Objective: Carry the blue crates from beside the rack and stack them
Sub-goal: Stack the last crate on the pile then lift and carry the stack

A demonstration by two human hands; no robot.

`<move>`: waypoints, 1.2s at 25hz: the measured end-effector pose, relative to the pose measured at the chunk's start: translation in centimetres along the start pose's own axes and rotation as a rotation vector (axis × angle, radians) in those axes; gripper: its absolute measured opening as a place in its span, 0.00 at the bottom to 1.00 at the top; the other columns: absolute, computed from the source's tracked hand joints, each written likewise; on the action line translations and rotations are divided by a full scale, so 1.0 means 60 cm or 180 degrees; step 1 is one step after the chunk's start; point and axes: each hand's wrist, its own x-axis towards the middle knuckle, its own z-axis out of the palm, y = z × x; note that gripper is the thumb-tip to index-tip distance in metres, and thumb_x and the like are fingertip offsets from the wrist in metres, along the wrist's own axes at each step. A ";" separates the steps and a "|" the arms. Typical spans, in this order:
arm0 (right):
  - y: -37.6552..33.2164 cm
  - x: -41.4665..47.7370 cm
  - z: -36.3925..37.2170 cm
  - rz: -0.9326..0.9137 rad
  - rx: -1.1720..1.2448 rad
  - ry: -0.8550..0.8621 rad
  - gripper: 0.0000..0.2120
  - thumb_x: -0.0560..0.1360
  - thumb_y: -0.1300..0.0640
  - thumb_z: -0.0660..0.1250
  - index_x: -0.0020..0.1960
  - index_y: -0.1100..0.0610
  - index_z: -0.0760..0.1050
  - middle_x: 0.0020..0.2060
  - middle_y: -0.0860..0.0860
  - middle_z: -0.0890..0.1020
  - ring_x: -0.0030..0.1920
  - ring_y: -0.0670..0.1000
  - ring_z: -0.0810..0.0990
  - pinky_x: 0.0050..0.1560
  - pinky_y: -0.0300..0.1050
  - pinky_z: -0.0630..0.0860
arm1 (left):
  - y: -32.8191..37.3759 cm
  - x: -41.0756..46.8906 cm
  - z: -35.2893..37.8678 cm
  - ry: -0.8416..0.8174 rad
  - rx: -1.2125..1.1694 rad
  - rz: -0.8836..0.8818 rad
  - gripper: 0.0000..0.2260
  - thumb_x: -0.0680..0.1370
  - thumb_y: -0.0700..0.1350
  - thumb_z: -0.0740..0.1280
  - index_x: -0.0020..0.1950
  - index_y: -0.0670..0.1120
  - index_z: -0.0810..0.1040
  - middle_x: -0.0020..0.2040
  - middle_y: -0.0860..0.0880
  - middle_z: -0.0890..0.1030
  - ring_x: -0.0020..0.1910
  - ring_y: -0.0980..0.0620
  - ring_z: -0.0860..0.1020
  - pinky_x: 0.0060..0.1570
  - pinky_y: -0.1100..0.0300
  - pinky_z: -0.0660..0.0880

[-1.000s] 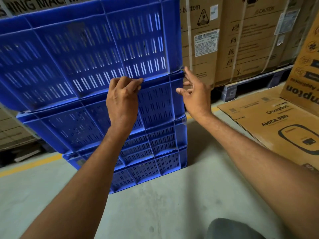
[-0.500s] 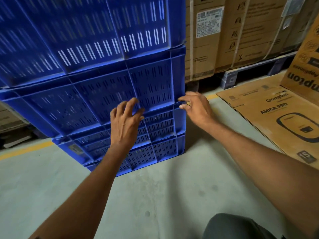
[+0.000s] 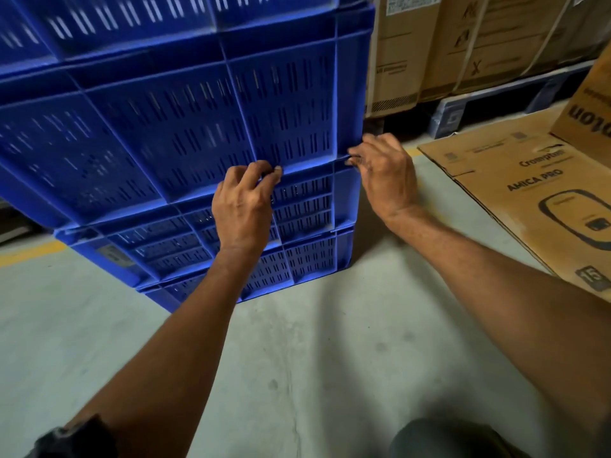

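Observation:
A stack of several blue slotted crates (image 3: 198, 127) stands on the concrete floor and fills the upper left of the view. My left hand (image 3: 243, 206) has its fingers curled over the lower rim of a middle crate (image 3: 291, 114), at the seam above the crate below (image 3: 304, 203). My right hand (image 3: 383, 173) grips the same rim at the stack's right corner, fingertips hooked under the edge. The top of the stack runs out of the frame.
Flattened cardboard boxes (image 3: 535, 193) lie on the floor to the right. Strapped cartons (image 3: 463, 44) stand on a pallet (image 3: 489, 104) behind. A yellow floor line (image 3: 29, 251) runs at the left. Bare concrete (image 3: 297, 358) lies in front of the stack.
Both hands have dropped from the higher crate seam to a lower one and closed on its rim. The view has moved nearer to the stack.

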 end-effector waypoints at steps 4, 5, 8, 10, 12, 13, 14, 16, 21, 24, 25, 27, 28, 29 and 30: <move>-0.031 -0.047 0.004 0.0501 0.0278 -0.0018 0.17 0.76 0.60 0.69 0.64 0.59 0.77 0.66 0.55 0.77 0.61 0.55 0.75 0.62 0.46 0.73 | 0.009 -0.033 -0.007 -0.0225 -0.0176 -0.0166 0.16 0.80 0.42 0.68 0.68 0.48 0.77 0.67 0.48 0.76 0.60 0.45 0.74 0.58 0.50 0.73; -0.036 -0.072 0.005 0.0568 0.0323 -0.0072 0.20 0.76 0.59 0.69 0.67 0.58 0.75 0.68 0.54 0.75 0.64 0.55 0.74 0.65 0.44 0.70 | 0.014 -0.055 -0.007 -0.0261 -0.0246 -0.0265 0.17 0.80 0.43 0.68 0.69 0.48 0.76 0.68 0.47 0.73 0.62 0.44 0.73 0.63 0.47 0.72; -0.025 -0.153 0.037 0.0582 0.0214 -0.0455 0.17 0.75 0.59 0.72 0.63 0.58 0.76 0.62 0.53 0.76 0.60 0.55 0.74 0.63 0.47 0.73 | 0.028 -0.132 0.015 -0.0996 -0.0326 -0.0480 0.20 0.79 0.45 0.71 0.69 0.47 0.73 0.67 0.44 0.73 0.61 0.42 0.73 0.59 0.47 0.73; 0.000 -0.185 0.071 0.0442 0.0082 -0.1063 0.18 0.73 0.60 0.74 0.62 0.59 0.79 0.58 0.53 0.80 0.57 0.57 0.76 0.58 0.54 0.77 | 0.038 -0.160 0.041 -0.1525 -0.0239 -0.0584 0.23 0.78 0.45 0.71 0.73 0.49 0.69 0.67 0.44 0.72 0.63 0.42 0.72 0.59 0.47 0.73; 0.021 -0.199 0.100 0.0124 -0.0179 -0.1398 0.16 0.72 0.60 0.75 0.60 0.59 0.81 0.54 0.53 0.83 0.53 0.58 0.78 0.51 0.55 0.79 | 0.037 -0.165 0.067 -0.1507 -0.0140 -0.0635 0.24 0.78 0.42 0.71 0.72 0.51 0.68 0.65 0.45 0.72 0.61 0.42 0.71 0.57 0.48 0.73; 0.027 -0.203 0.113 -0.0069 -0.0345 -0.1350 0.13 0.72 0.60 0.74 0.57 0.59 0.83 0.51 0.53 0.83 0.50 0.58 0.79 0.47 0.53 0.80 | 0.033 -0.169 0.078 -0.1404 -0.0095 -0.0539 0.24 0.79 0.41 0.70 0.72 0.51 0.68 0.65 0.45 0.72 0.60 0.42 0.71 0.57 0.47 0.73; 0.029 -0.205 0.120 -0.0234 -0.0493 -0.1226 0.10 0.72 0.60 0.74 0.53 0.59 0.83 0.47 0.53 0.83 0.47 0.58 0.80 0.43 0.51 0.80 | 0.026 -0.177 0.085 -0.1297 -0.0050 -0.0383 0.25 0.78 0.40 0.70 0.73 0.51 0.68 0.66 0.45 0.72 0.61 0.42 0.71 0.57 0.47 0.73; 0.036 -0.207 0.132 -0.0540 -0.0726 -0.0964 0.04 0.73 0.59 0.73 0.46 0.58 0.83 0.40 0.53 0.81 0.42 0.56 0.79 0.36 0.49 0.77 | 0.004 -0.206 0.089 -0.1182 -0.0040 -0.0137 0.31 0.76 0.34 0.71 0.76 0.50 0.67 0.69 0.44 0.71 0.65 0.41 0.69 0.57 0.46 0.75; 0.058 -0.206 0.146 -0.1216 -0.1160 -0.0442 0.07 0.74 0.68 0.69 0.40 0.58 0.78 0.34 0.52 0.76 0.36 0.54 0.75 0.35 0.47 0.71 | -0.051 -0.271 0.100 -0.1204 0.0103 -0.0049 0.26 0.78 0.37 0.72 0.74 0.47 0.70 0.66 0.45 0.76 0.58 0.43 0.73 0.49 0.49 0.75; 0.049 -0.207 0.149 -0.1254 -0.1309 -0.0191 0.10 0.72 0.71 0.68 0.38 0.58 0.77 0.32 0.53 0.75 0.34 0.55 0.72 0.36 0.47 0.63 | -0.064 -0.257 0.109 -0.0942 0.0214 0.0100 0.16 0.77 0.35 0.71 0.64 0.45 0.79 0.50 0.46 0.80 0.44 0.44 0.74 0.35 0.55 0.65; 0.044 -0.207 0.149 -0.1165 -0.1350 -0.0167 0.10 0.71 0.71 0.69 0.37 0.57 0.76 0.31 0.53 0.74 0.34 0.55 0.72 0.36 0.47 0.61 | -0.062 -0.255 0.112 -0.0881 0.0295 0.0158 0.16 0.75 0.33 0.71 0.61 0.45 0.81 0.46 0.46 0.79 0.41 0.45 0.73 0.33 0.56 0.62; 0.038 -0.209 0.147 -0.0975 -0.1399 -0.0311 0.11 0.71 0.68 0.72 0.37 0.56 0.75 0.31 0.52 0.74 0.34 0.54 0.72 0.36 0.47 0.61 | -0.058 -0.253 0.111 -0.0882 0.0428 0.0132 0.16 0.72 0.32 0.72 0.57 0.45 0.82 0.43 0.47 0.78 0.39 0.46 0.72 0.32 0.58 0.59; 0.034 -0.209 0.144 -0.0875 -0.1373 -0.0412 0.11 0.71 0.67 0.73 0.37 0.56 0.75 0.32 0.52 0.75 0.34 0.54 0.72 0.35 0.47 0.62 | -0.056 -0.254 0.111 -0.0911 0.0438 0.0102 0.15 0.72 0.33 0.73 0.56 0.45 0.82 0.43 0.48 0.78 0.39 0.47 0.72 0.31 0.58 0.59; 0.030 -0.210 0.141 -0.0641 -0.1216 -0.0519 0.09 0.70 0.65 0.74 0.38 0.55 0.76 0.33 0.51 0.76 0.36 0.54 0.74 0.34 0.47 0.66 | -0.052 -0.254 0.111 -0.0847 0.0405 0.0061 0.13 0.73 0.34 0.73 0.55 0.46 0.82 0.43 0.48 0.77 0.39 0.47 0.71 0.31 0.58 0.59; 0.022 -0.208 0.134 -0.0265 -0.0950 -0.0710 0.06 0.71 0.62 0.74 0.42 0.55 0.78 0.36 0.51 0.77 0.39 0.54 0.75 0.35 0.48 0.70 | -0.048 -0.251 0.109 -0.0861 0.0331 -0.0073 0.09 0.75 0.37 0.73 0.53 0.46 0.81 0.43 0.48 0.76 0.40 0.47 0.70 0.32 0.57 0.60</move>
